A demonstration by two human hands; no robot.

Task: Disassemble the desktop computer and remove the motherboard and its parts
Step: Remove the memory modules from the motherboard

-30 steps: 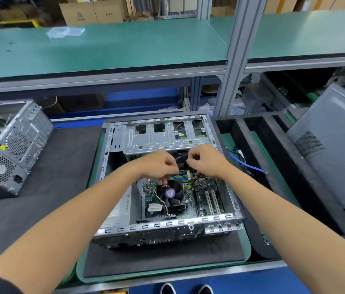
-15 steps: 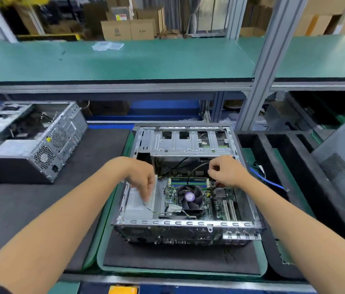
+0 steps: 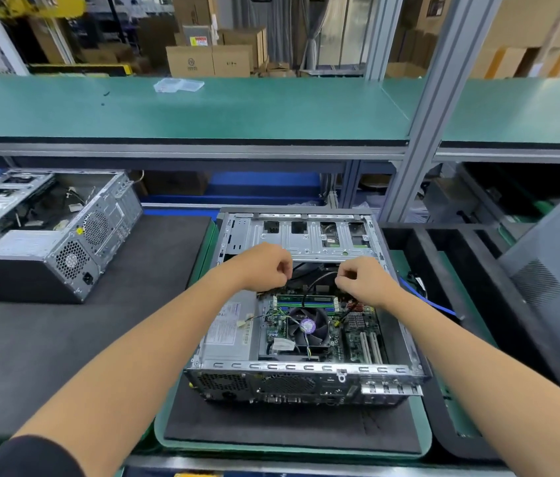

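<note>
My left hand [image 3: 265,266] and right hand [image 3: 364,282] curl above the memory sticks [image 3: 306,301], fingertips seemingly pinching black cables [image 3: 316,280] to clear them. The motherboard [image 3: 309,325] sits just below, inside the open case [image 3: 306,368].

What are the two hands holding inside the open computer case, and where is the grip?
Both the left hand and the right hand are curled over the memory sticks, but what they pinch cannot be told.

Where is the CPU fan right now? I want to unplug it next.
In the head view, the CPU fan sits mid-motherboard inside the open case, just below the RAM sticks and nearer the viewer than both hands.
</note>
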